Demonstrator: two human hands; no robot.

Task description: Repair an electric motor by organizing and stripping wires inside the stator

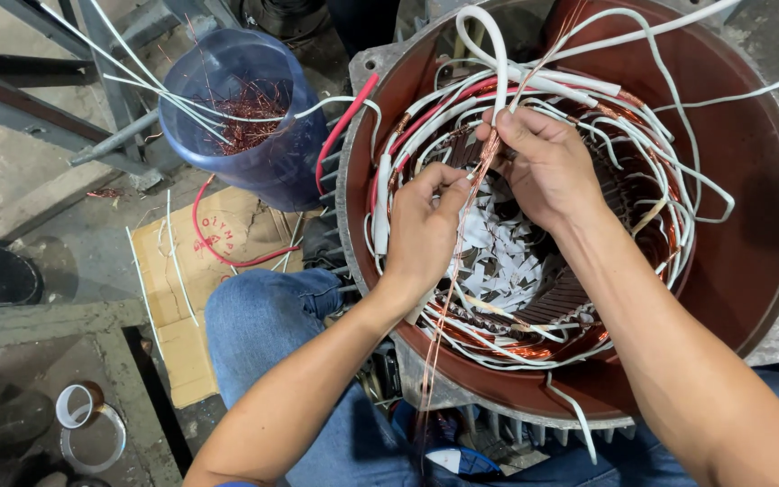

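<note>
Both hands' grip is pinched on copper wire strands [472, 194] at frame centre, left hand [421, 230] below, right hand [547, 167] above, inside the red motor housing [750, 162], where coils look wound and white-sleeved leads [498, 54] remain loose.

A round reddish-brown metal motor housing [750, 180] rings bright copper coil windings [651, 153], threaded with white insulating sleeves [534, 86] and one red sleeve [344, 122]. Pale copper wire strands [462, 234] glint pinkish. A translucent blue plastic bucket [254, 135] holds reddish copper scraps beside tan cardboard [182, 298] and blue denim jeans [263, 316].
</note>
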